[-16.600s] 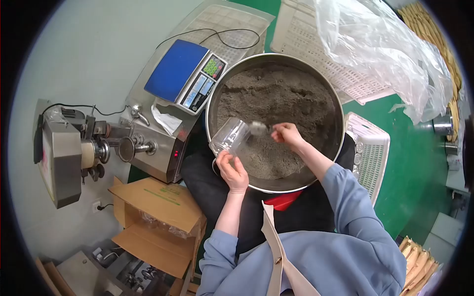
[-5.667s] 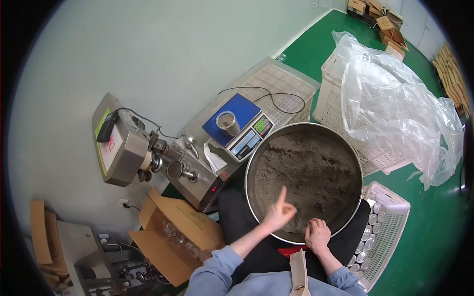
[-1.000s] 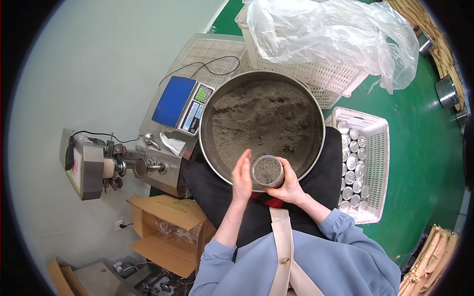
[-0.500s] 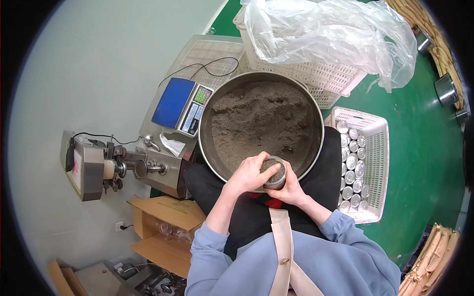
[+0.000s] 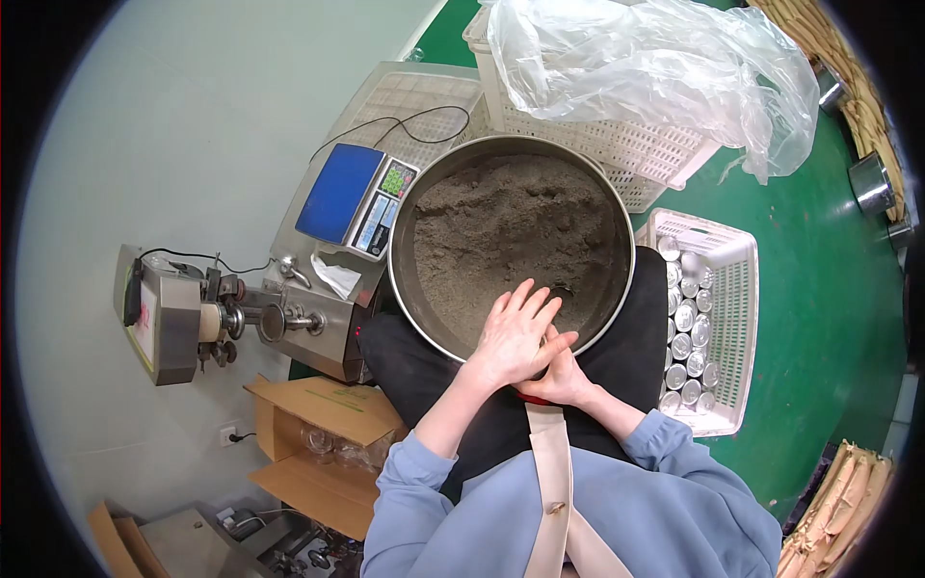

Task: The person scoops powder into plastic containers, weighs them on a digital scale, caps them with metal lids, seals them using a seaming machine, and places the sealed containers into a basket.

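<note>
A large round metal pot [image 5: 395, 265] sits at my lap, holding a heap of grey-brown powder [image 5: 511, 217]. At its near rim, my left hand [image 5: 515, 339] lies palm down with fingers stretched and spread, over the mouth of a small clear jar. My right hand [image 5: 561, 378] is wrapped round the jar from the right side. The jar itself is almost wholly hidden beneath my hands, so its fill level does not show. A dark hollow marks the powder just beyond my left fingertips.
Left of the pot are a blue-topped digital scale [image 5: 340, 193] and a metal machine [image 5: 323, 328]. An open cardboard box [image 5: 318, 409] with clear jars is lower left. To the right, a white basket [image 5: 737, 318] holds several silver-lidded cans. Plastic sheeting [image 5: 655, 67] covers white crates behind.
My left hand has gone from curled fingers on the powder-filled jar to a flat, spread hand over its top. The jar, visible before, is now covered. My right hand stays round it.
</note>
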Motion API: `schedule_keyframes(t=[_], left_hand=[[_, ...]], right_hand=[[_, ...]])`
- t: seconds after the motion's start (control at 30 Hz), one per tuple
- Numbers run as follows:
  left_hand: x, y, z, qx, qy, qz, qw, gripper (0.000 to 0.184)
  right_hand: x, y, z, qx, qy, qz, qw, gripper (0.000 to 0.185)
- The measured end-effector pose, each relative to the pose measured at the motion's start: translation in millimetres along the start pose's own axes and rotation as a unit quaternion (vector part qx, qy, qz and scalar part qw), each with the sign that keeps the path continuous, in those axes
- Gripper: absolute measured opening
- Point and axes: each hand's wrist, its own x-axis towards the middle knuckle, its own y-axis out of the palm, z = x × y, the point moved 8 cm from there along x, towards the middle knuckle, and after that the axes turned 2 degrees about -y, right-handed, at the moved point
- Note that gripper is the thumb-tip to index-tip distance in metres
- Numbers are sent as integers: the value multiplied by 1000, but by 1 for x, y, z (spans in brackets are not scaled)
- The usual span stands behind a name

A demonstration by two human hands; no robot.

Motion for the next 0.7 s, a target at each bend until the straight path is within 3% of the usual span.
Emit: schedule_keyframes(t=[0.13,0.23,0.27,0.33,0.43,0.53,0.6,0.63,0.67,0.7], left_hand=[[-18,-6,-26,13,42,-11,999,70],[-35,-6,-43,27,57,-35,997,73],[-42,-5,-47,45,65,-38,996,73],[-57,6,-52,113,78,-42,990,72],[-92,24,-50,61,96,-78,991,71],[-127,10,-21,-1,61,-198,978,51],[-144,14,23,-96,-23,-237,966,46],[-139,-2,33,-173,-95,-241,950,46],[-142,-23,33,-158,-185,-331,912,47],[-142,-31,33,-212,-199,-382,877,48]], right_hand=[[-6,9,-28,-101,-26,55,993,98],[-14,2,-32,-74,-67,-25,995,93],[-23,6,-64,-244,-119,-39,962,96],[-12,-9,-43,-179,-58,-45,981,100],[1,-29,-28,-78,-31,-76,994,106],[7,-34,-18,-33,-10,-112,993,97],[9,-34,-10,-44,0,-124,991,94],[9,-33,-9,-44,-6,-122,992,93],[9,-30,-9,-44,-13,-118,992,92],[9,-27,-7,-44,-19,-113,992,91]])
